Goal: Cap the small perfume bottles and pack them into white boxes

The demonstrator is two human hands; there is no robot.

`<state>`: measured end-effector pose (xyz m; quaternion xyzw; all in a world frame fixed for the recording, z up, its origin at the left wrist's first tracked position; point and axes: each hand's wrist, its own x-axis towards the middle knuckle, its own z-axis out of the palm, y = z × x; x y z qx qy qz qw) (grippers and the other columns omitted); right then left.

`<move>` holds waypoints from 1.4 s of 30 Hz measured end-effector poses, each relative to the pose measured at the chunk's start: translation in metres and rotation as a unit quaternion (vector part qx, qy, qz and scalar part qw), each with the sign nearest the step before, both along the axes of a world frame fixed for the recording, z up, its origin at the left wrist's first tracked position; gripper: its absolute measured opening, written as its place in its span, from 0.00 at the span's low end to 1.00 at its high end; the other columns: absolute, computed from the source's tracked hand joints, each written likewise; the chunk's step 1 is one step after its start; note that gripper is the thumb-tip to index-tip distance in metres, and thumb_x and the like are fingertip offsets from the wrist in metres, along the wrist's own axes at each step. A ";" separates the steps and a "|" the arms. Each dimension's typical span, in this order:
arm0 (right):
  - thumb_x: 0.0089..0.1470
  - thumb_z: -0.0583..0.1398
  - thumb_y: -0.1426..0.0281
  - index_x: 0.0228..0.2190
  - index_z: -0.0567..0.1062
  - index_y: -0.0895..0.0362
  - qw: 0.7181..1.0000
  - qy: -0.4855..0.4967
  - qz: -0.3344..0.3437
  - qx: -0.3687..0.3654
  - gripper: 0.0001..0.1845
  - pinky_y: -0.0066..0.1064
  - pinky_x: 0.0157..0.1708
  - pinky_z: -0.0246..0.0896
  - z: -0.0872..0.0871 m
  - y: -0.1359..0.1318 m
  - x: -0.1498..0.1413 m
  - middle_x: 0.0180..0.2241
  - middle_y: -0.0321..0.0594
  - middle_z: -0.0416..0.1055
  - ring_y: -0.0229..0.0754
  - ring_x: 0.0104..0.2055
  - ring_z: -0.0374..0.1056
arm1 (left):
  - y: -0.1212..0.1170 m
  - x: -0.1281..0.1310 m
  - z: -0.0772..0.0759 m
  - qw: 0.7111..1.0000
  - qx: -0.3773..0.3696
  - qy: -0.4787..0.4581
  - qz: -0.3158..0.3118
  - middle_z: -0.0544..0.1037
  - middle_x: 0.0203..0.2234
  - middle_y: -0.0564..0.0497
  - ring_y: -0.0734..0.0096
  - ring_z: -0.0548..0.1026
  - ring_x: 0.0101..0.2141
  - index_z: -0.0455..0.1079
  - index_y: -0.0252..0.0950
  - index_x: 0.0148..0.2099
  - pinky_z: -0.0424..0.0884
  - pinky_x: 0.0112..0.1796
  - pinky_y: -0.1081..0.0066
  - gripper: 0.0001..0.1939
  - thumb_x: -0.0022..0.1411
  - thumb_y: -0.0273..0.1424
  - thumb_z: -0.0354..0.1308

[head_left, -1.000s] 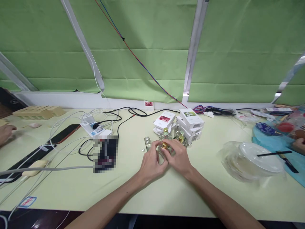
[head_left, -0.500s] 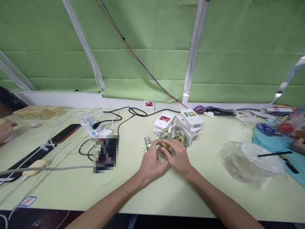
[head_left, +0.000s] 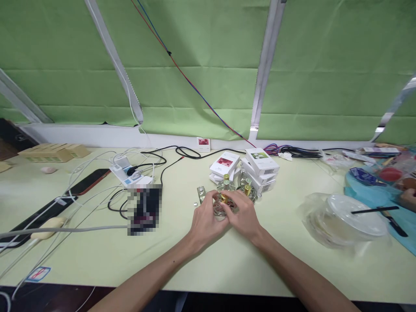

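Observation:
A small glass perfume bottle with a gold-coloured top stands on the table between my hands. My left hand curls round its left side, closed on the glass. Thumb and fingers of my right hand pinch at the gold top. Just behind stand several similar glass bottles with gold or silvery tops, partly hidden by my fingers. Left of my left hand, another glass bottle lies close to a tiny silvery piece.
White boxes with flower pictures are stacked behind the bottles. Cables and a white power strip lie left, near a pixelated dark object. A white-lidded container in a plastic bag stands right. A co-worker's hand shows at the right edge.
My fingers have shifted slightly around the bottle, and more of its glass shows between them. Another person's hand at the far left has gone out of view.

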<state>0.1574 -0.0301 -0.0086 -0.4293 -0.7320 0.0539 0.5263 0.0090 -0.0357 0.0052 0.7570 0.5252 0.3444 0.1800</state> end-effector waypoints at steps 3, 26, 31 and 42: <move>0.61 0.60 0.74 0.50 0.77 0.52 1.000 -0.003 0.003 0.003 0.16 0.40 0.44 0.74 0.000 0.000 0.000 0.42 0.42 0.80 0.47 0.43 0.75 | 0.000 0.000 0.001 1.000 -0.001 0.002 0.007 0.77 0.41 0.48 0.65 0.78 0.31 0.58 0.40 0.55 0.70 0.32 0.67 0.24 0.59 0.35 0.58; 0.61 0.60 0.75 0.51 0.76 0.53 1.000 -0.003 0.026 0.013 0.17 0.43 0.48 0.73 -0.002 -0.001 -0.003 0.43 0.42 0.80 0.48 0.45 0.74 | 0.000 0.002 0.003 1.000 -0.017 0.005 0.011 0.73 0.32 0.54 0.70 0.72 0.25 0.58 0.41 0.48 0.64 0.28 0.71 0.16 0.59 0.31 0.56; 0.62 0.60 0.75 0.52 0.76 0.53 0.999 -0.002 0.030 0.025 0.17 0.43 0.47 0.73 -0.003 -0.001 -0.003 0.41 0.42 0.80 0.47 0.43 0.73 | -0.001 0.003 0.005 0.999 -0.024 0.014 0.021 0.71 0.28 0.57 0.71 0.69 0.24 0.59 0.42 0.47 0.62 0.28 0.72 0.14 0.58 0.29 0.54; 0.61 0.61 0.76 0.53 0.77 0.53 0.999 0.000 0.027 0.041 0.19 0.39 0.42 0.74 -0.001 -0.002 -0.005 0.36 0.42 0.80 0.47 0.40 0.71 | 0.001 0.002 0.003 0.999 -0.026 0.028 0.023 0.71 0.26 0.58 0.70 0.66 0.22 0.59 0.42 0.46 0.60 0.27 0.73 0.13 0.59 0.27 0.53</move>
